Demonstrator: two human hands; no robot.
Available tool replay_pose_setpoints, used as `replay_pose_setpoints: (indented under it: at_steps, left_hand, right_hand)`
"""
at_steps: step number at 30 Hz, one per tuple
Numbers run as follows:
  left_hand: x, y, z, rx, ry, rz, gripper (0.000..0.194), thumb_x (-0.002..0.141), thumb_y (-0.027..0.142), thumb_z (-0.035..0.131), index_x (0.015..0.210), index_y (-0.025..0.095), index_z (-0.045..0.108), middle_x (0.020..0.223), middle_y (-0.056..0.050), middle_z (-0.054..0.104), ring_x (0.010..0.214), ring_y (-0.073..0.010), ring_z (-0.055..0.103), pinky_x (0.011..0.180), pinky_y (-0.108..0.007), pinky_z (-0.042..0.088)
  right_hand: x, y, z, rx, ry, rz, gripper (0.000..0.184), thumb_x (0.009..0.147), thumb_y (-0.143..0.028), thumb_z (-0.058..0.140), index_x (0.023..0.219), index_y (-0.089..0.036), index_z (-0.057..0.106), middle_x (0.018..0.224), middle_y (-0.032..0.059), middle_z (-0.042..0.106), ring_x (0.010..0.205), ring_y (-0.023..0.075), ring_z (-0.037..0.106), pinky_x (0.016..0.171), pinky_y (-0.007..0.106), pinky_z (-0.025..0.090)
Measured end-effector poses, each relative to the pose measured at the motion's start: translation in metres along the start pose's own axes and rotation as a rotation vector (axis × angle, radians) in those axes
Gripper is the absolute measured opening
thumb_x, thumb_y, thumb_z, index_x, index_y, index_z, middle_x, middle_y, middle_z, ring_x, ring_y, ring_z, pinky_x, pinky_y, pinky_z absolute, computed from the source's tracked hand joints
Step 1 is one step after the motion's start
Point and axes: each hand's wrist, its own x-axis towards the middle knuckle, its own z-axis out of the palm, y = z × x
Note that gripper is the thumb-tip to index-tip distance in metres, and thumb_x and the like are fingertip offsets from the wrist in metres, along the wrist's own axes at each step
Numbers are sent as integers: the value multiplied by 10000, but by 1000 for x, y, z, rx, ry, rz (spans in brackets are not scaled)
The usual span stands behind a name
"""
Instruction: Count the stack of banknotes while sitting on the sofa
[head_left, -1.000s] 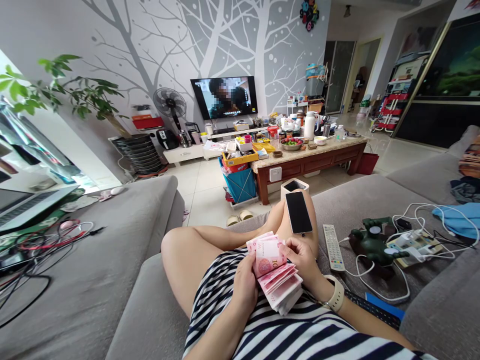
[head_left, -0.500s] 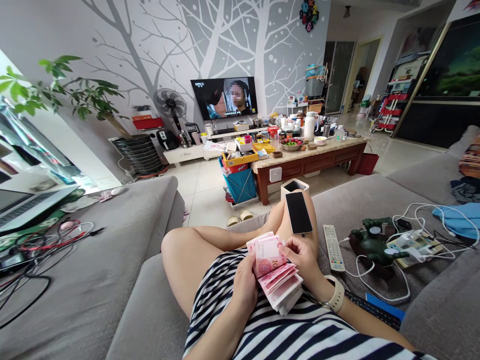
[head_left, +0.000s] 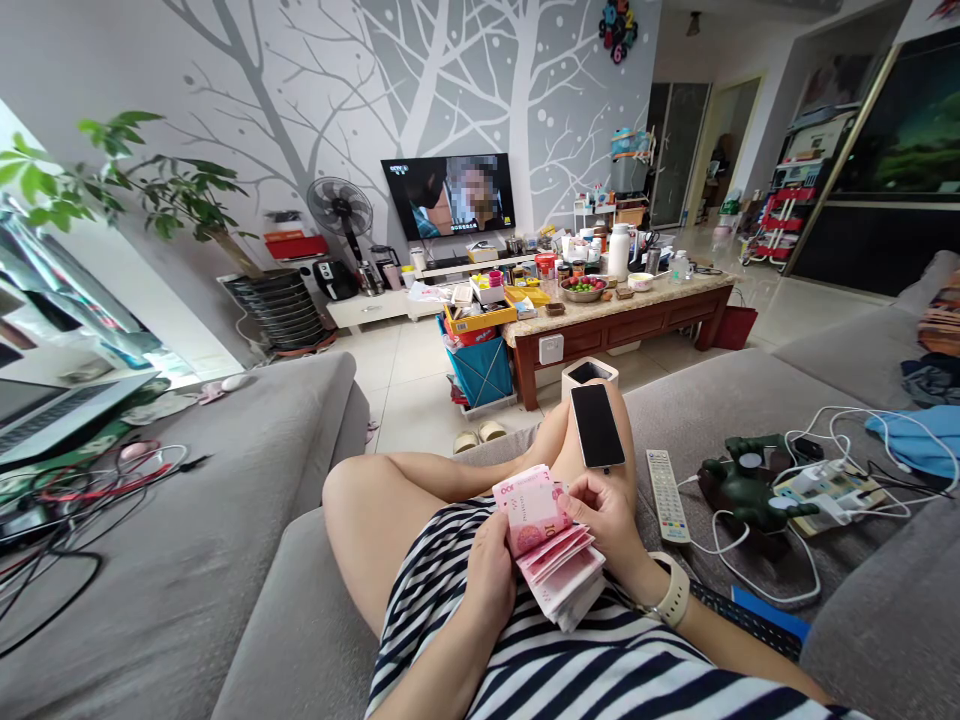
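A stack of pink banknotes (head_left: 531,515) rests over my lap, bent in the middle, its lower half fanned into several layers. My left hand (head_left: 491,565) is closed around the left edge of the stack, thumb on top. At the upper right edge, my right hand (head_left: 604,515) pinches notes between thumb and fingers. A pale watch (head_left: 670,590) is on my right wrist. Just beyond the notes, a smartphone (head_left: 598,427) with a dark screen lies on my right leg. The fingers beneath the stack are hidden.
To the right on the grey sofa lie a remote control (head_left: 667,497), a dark green figure-like object (head_left: 750,490), and a power strip (head_left: 829,497) with white cables. Tangled cables (head_left: 67,510) lie at left. A cluttered coffee table (head_left: 622,335) stands ahead.
The top notes at the upper end have shifted slightly, and the front note now lies flatter and shows more of its face. Both hands stay in nearly the same place.
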Motion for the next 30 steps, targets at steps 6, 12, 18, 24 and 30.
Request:
replay_pose_setpoints:
  at_steps: [6, 12, 18, 24, 30]
  left_hand:
    - [-4, 10, 3, 99, 40, 28, 259, 716, 252, 479, 679, 157, 716, 742, -56, 722, 665, -200, 565, 641, -278, 448]
    - [-7, 17, 5, 130, 38, 39, 259, 714, 238, 483, 683, 162, 729, 752, -72, 726, 662, -207, 571, 640, -286, 454]
    - [-4, 9, 2, 99, 41, 42, 215, 681, 204, 526, 753, 165, 724, 801, -69, 731, 726, -219, 599, 671, -287, 461]
    - [-2, 1, -2, 123, 23, 60, 169, 666, 195, 551, 729, 167, 706, 785, -55, 717, 718, -214, 595, 680, -289, 462]
    - [-4, 8, 2, 154, 44, 53, 185, 678, 204, 534, 724, 173, 712, 787, -60, 725, 731, -216, 601, 683, -283, 457]
  right_hand:
    - [-2, -1, -1, 20, -76, -7, 265, 741, -374, 696, 643, -170, 559, 562, -37, 516, 516, 96, 424, 483, 214, 329]
    - [-3, -4, 0, 26, -109, -16, 248, 768, -394, 657, 682, -170, 592, 615, -18, 560, 570, 118, 477, 529, 224, 373]
    - [-4, -4, 0, 33, -129, -11, 224, 785, -372, 639, 696, -171, 593, 616, -22, 551, 566, 116, 471, 530, 220, 368]
    - [-4, -4, 0, 36, -140, -22, 222, 800, -358, 631, 693, -167, 590, 606, -28, 524, 552, 109, 447, 525, 221, 346]
    - [-3, -2, -1, 22, -143, -18, 243, 805, -377, 625, 697, -163, 588, 601, -27, 516, 545, 109, 438, 519, 224, 337]
